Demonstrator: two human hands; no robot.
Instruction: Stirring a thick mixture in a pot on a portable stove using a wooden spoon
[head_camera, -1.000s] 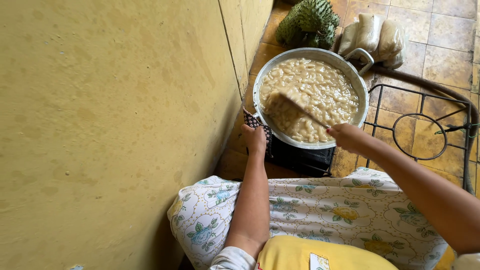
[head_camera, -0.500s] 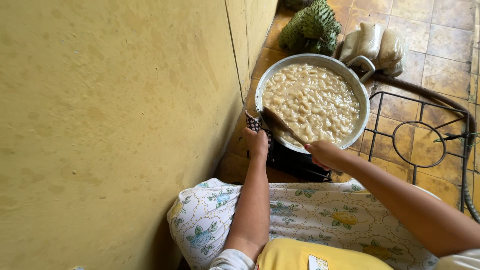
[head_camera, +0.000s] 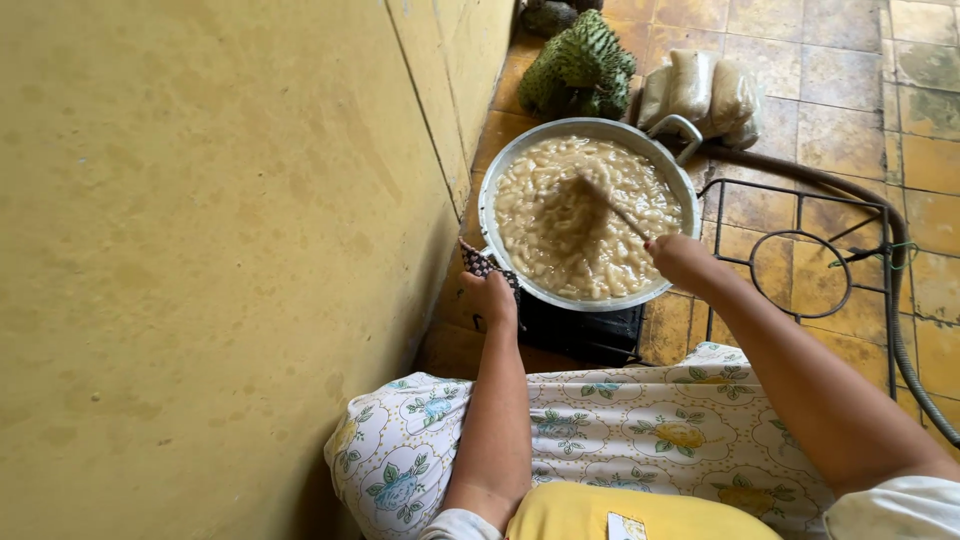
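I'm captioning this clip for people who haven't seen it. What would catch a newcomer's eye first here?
First, the wide round metal pan of pale, lumpy food in the middle, on a low black burner on the tiled floor. The right hand holds a wooden stirring stick in it, while the left hand grips the near rim through a dark patterned cloth. Behind lie spiky green fruits.

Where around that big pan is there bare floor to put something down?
Bare tiles lie right of the metal stand, past the hose. Behind the pan, green spiky fruits and pale bags crowd it; the wall hems the left.
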